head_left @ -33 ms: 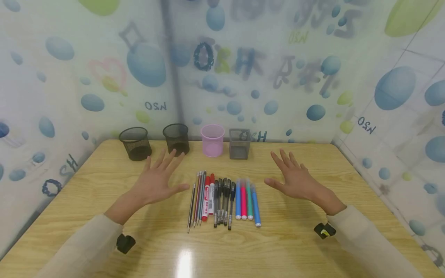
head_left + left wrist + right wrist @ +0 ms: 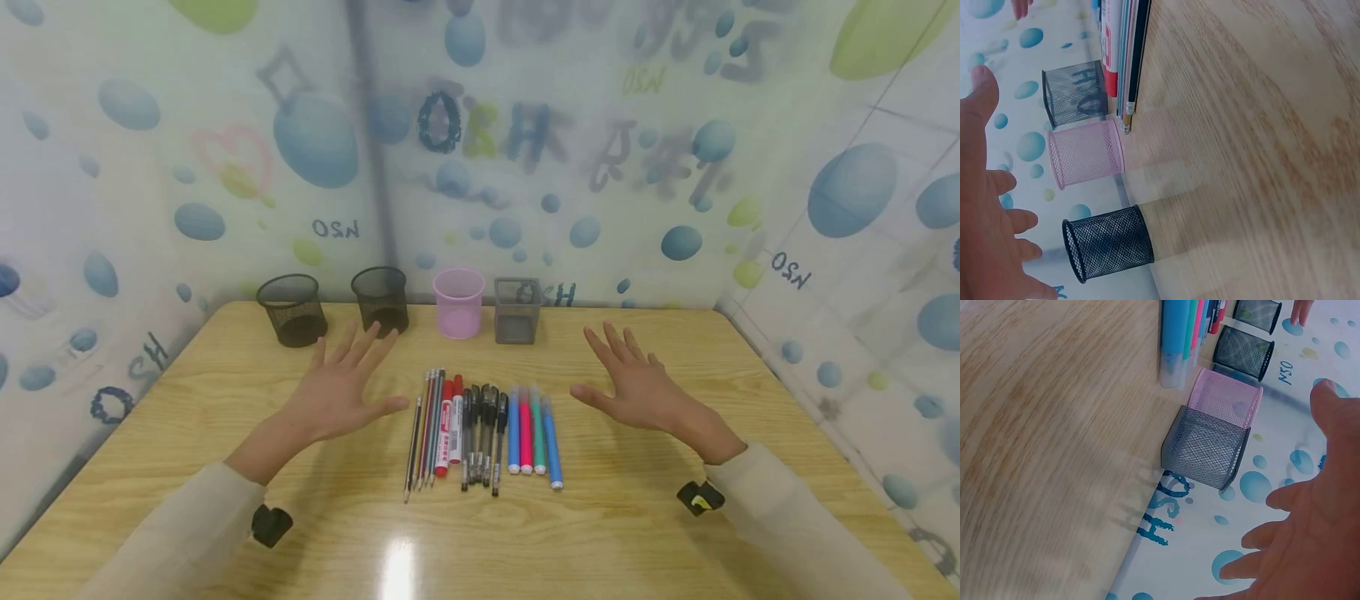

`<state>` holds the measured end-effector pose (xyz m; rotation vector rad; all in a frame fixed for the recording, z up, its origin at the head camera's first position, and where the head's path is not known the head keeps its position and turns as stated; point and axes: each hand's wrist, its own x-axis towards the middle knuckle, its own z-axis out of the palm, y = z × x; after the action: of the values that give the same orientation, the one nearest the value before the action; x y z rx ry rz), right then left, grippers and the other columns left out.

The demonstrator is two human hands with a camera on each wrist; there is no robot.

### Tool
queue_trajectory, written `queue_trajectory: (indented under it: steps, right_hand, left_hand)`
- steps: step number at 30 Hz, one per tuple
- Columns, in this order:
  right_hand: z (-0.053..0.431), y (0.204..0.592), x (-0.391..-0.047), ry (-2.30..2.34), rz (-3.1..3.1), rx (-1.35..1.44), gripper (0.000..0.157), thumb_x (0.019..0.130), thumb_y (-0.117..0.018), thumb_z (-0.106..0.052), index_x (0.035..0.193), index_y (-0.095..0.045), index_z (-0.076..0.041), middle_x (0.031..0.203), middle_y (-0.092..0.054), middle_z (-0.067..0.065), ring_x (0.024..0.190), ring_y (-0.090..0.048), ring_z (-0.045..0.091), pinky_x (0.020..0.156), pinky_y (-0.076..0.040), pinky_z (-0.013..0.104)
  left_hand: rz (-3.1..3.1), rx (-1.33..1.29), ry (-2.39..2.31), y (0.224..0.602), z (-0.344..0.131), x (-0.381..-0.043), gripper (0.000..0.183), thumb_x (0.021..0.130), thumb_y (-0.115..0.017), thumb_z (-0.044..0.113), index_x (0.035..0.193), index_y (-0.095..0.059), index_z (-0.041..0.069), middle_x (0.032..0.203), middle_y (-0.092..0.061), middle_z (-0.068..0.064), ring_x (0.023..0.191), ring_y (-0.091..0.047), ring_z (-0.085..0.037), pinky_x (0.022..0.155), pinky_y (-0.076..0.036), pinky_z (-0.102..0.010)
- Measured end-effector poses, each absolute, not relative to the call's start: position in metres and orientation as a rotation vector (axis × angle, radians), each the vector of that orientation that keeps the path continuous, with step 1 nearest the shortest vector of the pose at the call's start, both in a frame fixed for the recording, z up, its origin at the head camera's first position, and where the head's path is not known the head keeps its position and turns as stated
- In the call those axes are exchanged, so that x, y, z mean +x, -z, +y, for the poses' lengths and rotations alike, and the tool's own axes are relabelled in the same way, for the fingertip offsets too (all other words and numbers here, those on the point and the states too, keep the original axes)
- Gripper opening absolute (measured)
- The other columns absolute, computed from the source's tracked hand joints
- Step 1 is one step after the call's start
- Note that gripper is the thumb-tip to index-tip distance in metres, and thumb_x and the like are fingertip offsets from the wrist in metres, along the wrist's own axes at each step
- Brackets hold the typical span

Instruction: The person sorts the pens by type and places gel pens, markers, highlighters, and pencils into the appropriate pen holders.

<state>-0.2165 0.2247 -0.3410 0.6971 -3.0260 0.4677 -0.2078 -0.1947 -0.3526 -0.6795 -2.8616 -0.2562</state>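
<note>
My left hand (image 2: 333, 392) is spread with straight fingers above the table, left of a row of writing tools, and holds nothing. On the other side my right hand (image 2: 637, 383) hovers the same way, fingers apart and holding nothing. Between them lie several pencils (image 2: 423, 429), then two red-and-white markers (image 2: 446, 429). Several black-capped gel pens (image 2: 487, 425) come after these in the row. At its right end are several felt-tip pens (image 2: 526, 433) in blue, pink and green. The left thumb is nearest the pencils, the right thumb nearest the felt-tips.
Along the table's back edge stand two round black mesh pen holders (image 2: 300, 325) (image 2: 1110, 244), a pink mesh holder (image 2: 459, 308) and a square dark mesh holder (image 2: 1204, 447). Behind them a patterned curtain (image 2: 480, 200) hangs close to the wooden table (image 2: 315, 525).
</note>
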Motion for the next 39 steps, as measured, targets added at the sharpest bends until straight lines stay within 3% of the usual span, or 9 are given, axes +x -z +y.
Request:
queue_trajectory:
  steps: [8, 14, 20, 24, 30, 39]
  right_hand:
    - [0.222, 0.343, -0.214, -0.522, -2.987, 0.73, 0.083, 0.094, -0.048, -0.056, 0.154, -0.011, -0.012, 0.157, -0.003, 0.021, 0.138, -0.003, 0.051, 0.098, -0.016, 0.076]
    - [0.209, 0.349, -0.213, -0.737, -2.864, 0.772, 0.076, 0.096, -0.052, -0.046, 0.152, -0.019, -0.007, 0.154, -0.019, 0.021, 0.137, -0.021, 0.046, 0.102, -0.027, 0.065]
    - [0.184, 0.353, -0.214, -1.085, -2.695, 0.687, 0.058, 0.097, -0.056, -0.035, 0.143, -0.04, -0.004, 0.134, -0.051, 0.018, 0.117, -0.052, 0.036, 0.092, -0.047, 0.051]
    - [0.162, 0.354, -0.215, -1.41, -2.619, 0.603, 0.043, 0.096, -0.058, -0.033, 0.13, -0.055, -0.007, 0.11, -0.066, 0.013, 0.096, -0.064, 0.03, 0.081, -0.053, 0.045]
    - [0.12, 0.355, -0.215, -1.854, -2.568, 0.609, 0.034, 0.096, -0.06, -0.027, 0.121, -0.062, -0.004, 0.101, -0.067, 0.019, 0.087, -0.065, 0.033, 0.08, -0.052, 0.052]
    - [0.072, 0.377, -0.209, -1.837, -2.688, 0.701, 0.029, 0.093, -0.064, -0.027, 0.113, -0.069, -0.006, 0.09, -0.071, 0.007, 0.077, -0.066, 0.026, 0.072, -0.056, 0.041]
  left_hand:
    - [-2.817, -0.589, 0.342, 0.354, -0.201, -0.211, 0.096, 0.084, -0.059, 0.061, 0.152, -0.02, 0.005, 0.155, -0.017, -0.023, 0.14, -0.007, -0.045, 0.104, -0.009, -0.071]
    - [-2.691, -0.376, 0.6, 0.357, -0.217, -0.221, 0.093, 0.086, -0.065, 0.05, 0.149, -0.021, -0.002, 0.151, -0.022, -0.027, 0.138, -0.015, -0.047, 0.106, -0.015, -0.067]
    - [-2.505, -0.042, 1.008, 0.364, -0.243, -0.229, 0.091, 0.09, -0.061, 0.048, 0.153, -0.01, 0.007, 0.154, -0.015, -0.024, 0.139, -0.014, -0.044, 0.107, -0.02, -0.061]
    - [-2.339, 0.101, 1.295, 0.368, -0.259, -0.235, 0.093, 0.09, -0.06, 0.048, 0.154, -0.003, 0.011, 0.157, -0.011, -0.017, 0.142, -0.01, -0.036, 0.113, -0.014, -0.052]
    - [-2.201, 0.295, 1.627, 0.375, -0.275, -0.251, 0.101, 0.088, -0.061, 0.052, 0.153, 0.007, 0.016, 0.159, -0.004, -0.009, 0.144, -0.001, -0.026, 0.115, -0.009, -0.044]
    - [-2.166, 0.415, 1.838, 0.398, -0.286, -0.283, 0.111, 0.085, -0.067, 0.049, 0.15, 0.018, 0.021, 0.159, 0.01, -0.003, 0.144, 0.008, -0.019, 0.116, -0.005, -0.037]
